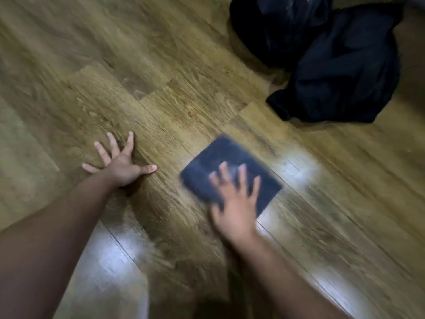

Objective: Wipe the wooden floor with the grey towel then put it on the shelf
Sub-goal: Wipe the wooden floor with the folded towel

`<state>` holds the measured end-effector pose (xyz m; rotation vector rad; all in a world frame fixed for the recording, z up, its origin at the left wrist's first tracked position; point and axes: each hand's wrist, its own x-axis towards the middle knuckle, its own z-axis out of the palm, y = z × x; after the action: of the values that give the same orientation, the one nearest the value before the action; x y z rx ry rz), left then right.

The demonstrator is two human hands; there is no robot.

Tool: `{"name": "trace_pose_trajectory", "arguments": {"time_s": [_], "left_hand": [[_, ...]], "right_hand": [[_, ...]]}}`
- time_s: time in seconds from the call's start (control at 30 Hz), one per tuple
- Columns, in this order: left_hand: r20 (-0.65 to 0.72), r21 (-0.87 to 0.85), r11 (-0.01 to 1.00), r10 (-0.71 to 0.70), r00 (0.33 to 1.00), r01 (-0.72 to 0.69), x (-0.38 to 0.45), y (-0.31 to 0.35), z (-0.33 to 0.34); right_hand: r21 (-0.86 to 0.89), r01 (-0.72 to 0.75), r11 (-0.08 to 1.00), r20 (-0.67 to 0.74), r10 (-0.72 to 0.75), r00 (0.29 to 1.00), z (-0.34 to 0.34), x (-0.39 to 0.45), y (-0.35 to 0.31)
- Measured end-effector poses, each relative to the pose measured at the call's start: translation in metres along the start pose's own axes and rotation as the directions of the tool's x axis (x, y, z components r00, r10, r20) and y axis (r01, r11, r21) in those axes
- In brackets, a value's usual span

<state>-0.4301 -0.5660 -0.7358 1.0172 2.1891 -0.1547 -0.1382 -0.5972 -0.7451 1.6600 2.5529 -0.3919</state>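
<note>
The grey towel [220, 157], folded into a flat square, lies on the wooden floor [184, 95] right of centre. My right hand [236, 199] presses flat on its near half with fingers spread; hand and towel are blurred by motion. My left hand [122, 166] rests palm-down on the bare floor to the left of the towel, fingers splayed, holding nothing. No shelf is in view.
A crumpled black cloth [340, 84] lies on the floor at the upper right, with a dark bag-like heap [276, 26] behind it. Pale light glare marks the boards near my arms and to the right of the towel.
</note>
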Motion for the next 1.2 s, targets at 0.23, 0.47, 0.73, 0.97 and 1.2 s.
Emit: {"name": "trace_pose_trajectory", "arguments": {"time_s": [0.23,0.47,0.73,0.97,1.2], "left_hand": [[-0.1,-0.088,0.963,0.245,0.964,-0.254,-0.026,0.069,0.064],[-0.246,-0.185,0.874,0.401,0.883,-0.448,-0.048,0.069,0.092],[-0.17,-0.159,0.844,0.487,0.857,-0.511,-0.07,0.028,0.105],[-0.134,-0.104,0.905,0.397,0.908,-0.411,-0.085,0.055,0.096],[0.058,0.035,0.848,0.526,0.849,-0.528,-0.145,0.036,0.1]], "right_hand": [[-0.224,0.628,0.745,0.257,-0.577,0.775,0.056,-0.132,-0.082],[-0.043,0.368,0.929,-0.047,-0.37,0.928,0.003,-0.029,0.096],[0.212,-0.279,0.937,-0.094,0.304,0.948,-0.026,0.009,0.179],[0.07,-0.03,0.997,-0.028,0.032,0.999,0.03,-0.139,0.01],[-0.2,0.722,0.662,0.173,-0.702,0.691,0.06,-0.204,-0.039]]}}
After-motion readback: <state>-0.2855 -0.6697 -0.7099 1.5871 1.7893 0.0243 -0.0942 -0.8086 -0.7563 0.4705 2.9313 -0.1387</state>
